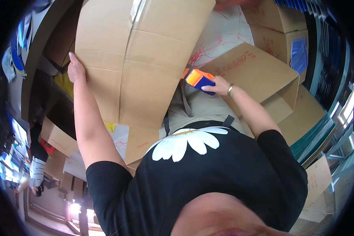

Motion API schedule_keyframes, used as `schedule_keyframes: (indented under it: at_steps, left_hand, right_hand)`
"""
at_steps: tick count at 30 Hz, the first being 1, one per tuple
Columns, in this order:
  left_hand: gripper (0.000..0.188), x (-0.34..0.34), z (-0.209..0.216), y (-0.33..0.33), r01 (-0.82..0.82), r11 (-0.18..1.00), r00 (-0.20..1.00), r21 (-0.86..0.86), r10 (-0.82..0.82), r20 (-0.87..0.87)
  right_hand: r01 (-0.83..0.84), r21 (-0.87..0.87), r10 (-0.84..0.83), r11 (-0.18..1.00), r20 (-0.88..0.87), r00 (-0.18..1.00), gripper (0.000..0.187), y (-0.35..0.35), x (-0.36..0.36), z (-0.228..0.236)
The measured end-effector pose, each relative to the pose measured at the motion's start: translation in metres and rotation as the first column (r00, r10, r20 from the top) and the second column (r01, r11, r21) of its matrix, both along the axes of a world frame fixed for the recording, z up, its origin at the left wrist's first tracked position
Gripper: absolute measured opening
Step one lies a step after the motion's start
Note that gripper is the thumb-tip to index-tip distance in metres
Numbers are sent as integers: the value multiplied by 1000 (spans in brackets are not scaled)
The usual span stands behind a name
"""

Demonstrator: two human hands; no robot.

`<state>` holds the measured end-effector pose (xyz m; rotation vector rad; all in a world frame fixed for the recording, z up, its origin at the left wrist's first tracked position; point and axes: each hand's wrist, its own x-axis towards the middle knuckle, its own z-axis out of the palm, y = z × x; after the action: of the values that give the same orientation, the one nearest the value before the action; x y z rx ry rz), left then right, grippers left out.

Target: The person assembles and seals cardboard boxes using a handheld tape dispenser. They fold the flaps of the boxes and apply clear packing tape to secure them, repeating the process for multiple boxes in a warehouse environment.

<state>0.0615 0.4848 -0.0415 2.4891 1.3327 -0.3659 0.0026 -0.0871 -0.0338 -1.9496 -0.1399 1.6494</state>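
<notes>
Cardboard box separates left hand, grip unclear, from right hand clutching tape dispenser.

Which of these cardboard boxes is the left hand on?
The large box in front of the person, with a seam down its face: the left hand is at its left edge. The open, red-marked box lies by the right hand instead.

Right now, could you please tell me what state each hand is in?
Left hand: against the left side of the large cardboard box; how far it is closed cannot be told.
Right hand: closed, holding the orange-and-blue tape dispenser.
</notes>
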Motion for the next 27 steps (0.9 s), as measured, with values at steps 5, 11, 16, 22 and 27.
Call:
schedule_keyframes:
  at_steps: [5, 11, 16, 22, 27]
  left_hand:
    - [87, -3, 1, -3, -22, 1000, 999, -4, 22, 43]
    - [88, -2, -4, -3, -11, 1000, 998, -13, 12, 55]
    - [88, -2, -2, -7, -25, 999, 997, -32, 27, 67]
    - [89, -1, -7, 0, -4, 1000, 999, -2, 4, 51]
    - [90, -5, -14, 8, -11, 1000, 999, 11, 10, 43]
  right_hand:
    - [-31, 19, 32, 999, -24, 999, 71, 0, 14, 15]
    - [-50, 36, 49, 998, 33, 998, 73, -11, 6, 10]
    - [14, 81, -21, 997, 82, 996, 74, -14, -8, -2]
    - [-95, 81, 86, 992, 113, 990, 77, -21, -11, -18]
    - [-148, 79, 138, 986, 125, 983, 76, -20, -6, -17]
